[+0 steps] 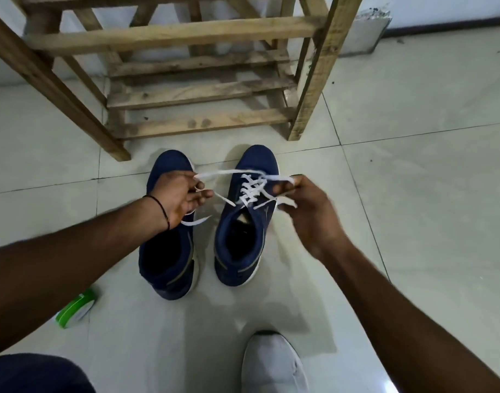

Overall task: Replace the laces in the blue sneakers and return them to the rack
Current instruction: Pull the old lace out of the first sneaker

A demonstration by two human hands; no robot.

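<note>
Each grip is pinched shut: the left hand point(183, 194) and right hand point(308, 211) each hold an end of the white lace point(229, 173), stretched over the right sneaker point(257, 160). It stands on the floor point(413, 194) before the wooden rack point(172, 34). Threading looks done, so the knot seems next: cross the ends without losing tension. The left sneaker point(172, 163) stands just beside, partly under the left wrist. A grey shoe point(271, 364) and a green-and-white tub point(76, 307) lie nearer the person, out of the way.

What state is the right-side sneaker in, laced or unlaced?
Laced, not tied: white lace crisscrosses the right-side sneaker; left hand and right hand pinch its loose ends.
</note>
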